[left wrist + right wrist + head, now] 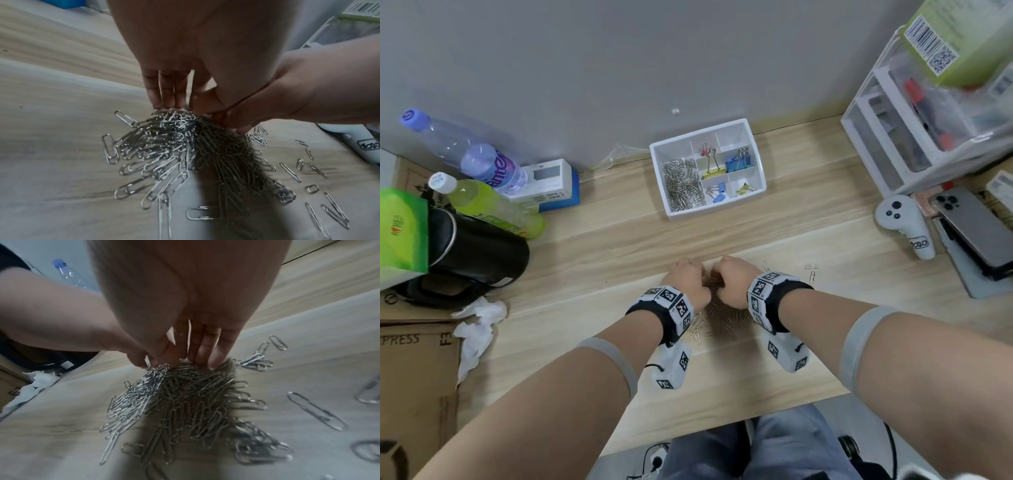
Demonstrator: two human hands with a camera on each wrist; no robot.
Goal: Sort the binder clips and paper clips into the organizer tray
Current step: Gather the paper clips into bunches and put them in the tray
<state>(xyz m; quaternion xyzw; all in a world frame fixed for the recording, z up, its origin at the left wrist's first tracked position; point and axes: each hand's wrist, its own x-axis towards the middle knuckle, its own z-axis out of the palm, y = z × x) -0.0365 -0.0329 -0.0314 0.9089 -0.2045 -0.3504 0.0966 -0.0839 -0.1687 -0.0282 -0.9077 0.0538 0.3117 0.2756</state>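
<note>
A heap of silver paper clips point(185, 154) lies on the wooden desk between my two hands, seen also as the heap point(180, 402). My left hand point(688, 281) and right hand point(732, 281) meet knuckles-up over its far end. Left fingertips point(166, 100) and thumb close on the top of the heap. Right fingertips point(205, 356) and thumb dig into the same peak. The white organizer tray point(722, 125) stands further back. It holds paper clips point(683, 185) in its long left compartment and red, yellow and blue binder clips point(738, 161) in the others.
Loose paper clips point(812, 272) lie scattered right of the hands. At the left stand bottles point(496, 205), a black case point(479, 253), crumpled tissue point(477, 325) and a cardboard box point(414, 377). A white controller point(904, 222), phones point(972, 229) and a drawer unit point(914, 130) are at the right.
</note>
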